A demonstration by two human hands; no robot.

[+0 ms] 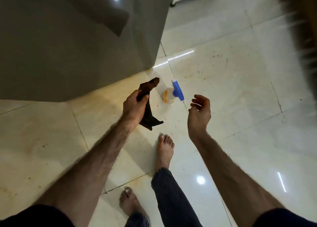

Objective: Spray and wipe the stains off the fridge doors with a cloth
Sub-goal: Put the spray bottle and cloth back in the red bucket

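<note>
Dark brown cloth (pixel 148 105) hangs bunched in left hand (pixel 134 106) grip; blue-topped clear spray bottle (pixel 172 94) stands on tiled floor (pixel 231 89) between hands; right hand (pixel 199 113) loosely curled, holds nothing.

Spray bottle (pixel 169 94) on the floor (pixel 231 92) between fridge (pixel 68 38) corner and right hand (pixel 199 113).

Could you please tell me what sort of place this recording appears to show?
Probably a home kitchen: a grey fridge stands on a glossy tiled floor, a spray bottle stands on the tiles, and the left hand holds a dark cloth.
</note>
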